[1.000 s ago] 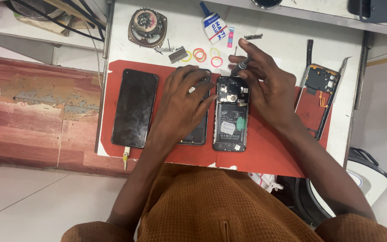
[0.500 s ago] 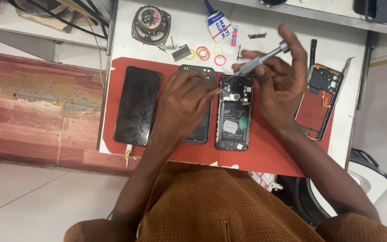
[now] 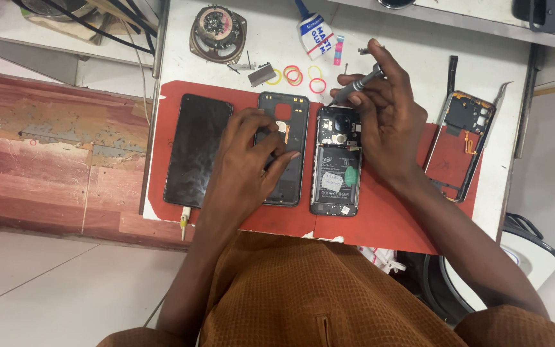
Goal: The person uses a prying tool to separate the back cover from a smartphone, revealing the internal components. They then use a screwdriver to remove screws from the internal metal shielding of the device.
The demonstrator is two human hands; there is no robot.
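The left hand point(image 3: 252, 160) covers most of the dark back cover point(image 3: 282, 122) lying on the red mat point(image 3: 380, 225), so only the cover's far edge and right side show; its fingers are spread flat and relaxed, pressing on the cover and gripping nothing. The right hand point(image 3: 387, 122) hides the right edge of the opened phone point(image 3: 336, 160), which lies just right of the back cover with its battery and boards exposed; this hand is closed around a slim grey screwdriver point(image 3: 358, 83), whose tip at the phone's far end is too small to make out. A black-screened phone point(image 3: 197, 149) lies at the left; a stripped phone frame point(image 3: 460, 144) lies at the right, half off the mat.
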